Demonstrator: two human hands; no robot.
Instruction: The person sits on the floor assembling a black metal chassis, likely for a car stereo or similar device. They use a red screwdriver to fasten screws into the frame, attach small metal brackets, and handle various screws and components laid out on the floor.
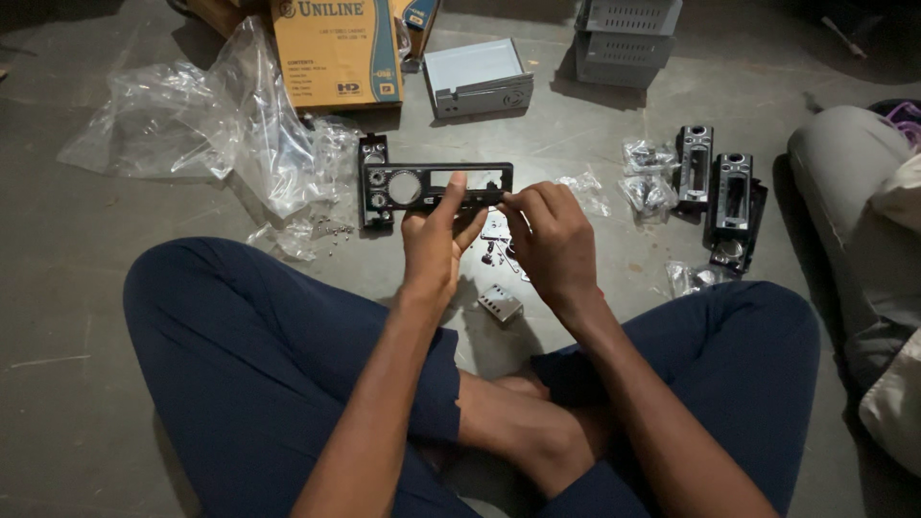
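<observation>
Seated figure, cross-legged on a concrete floor [77, 317], viewed from above. From the left: crumpled clear plastic bags [192, 115] near the far-left part of the floor; beside them an orange cardboard box [331, 48] at the far edge; scattered small screws [331, 228] just short of the bags; a grey metal housing [477, 79] further right along the far edge. At centre, the black faceplate [422, 184], a long narrow panel with a round opening, is held above the floor with its long axis running left to right; the left hand [432, 245] closes around its lower edge from beneath, thumb raised against the front; the right hand [552, 235] pinches the panel's right end with curled fingertips, so both hands meet the panel from the near side, the right being nearer the end. A small perforated metal piece [501, 303] lies on the floor between the wrists. To the right: small bagged parts [648, 187]; two more black faceplates [715, 187] standing on end; another person's grey-clad leg [849, 211] at the right edge.
</observation>
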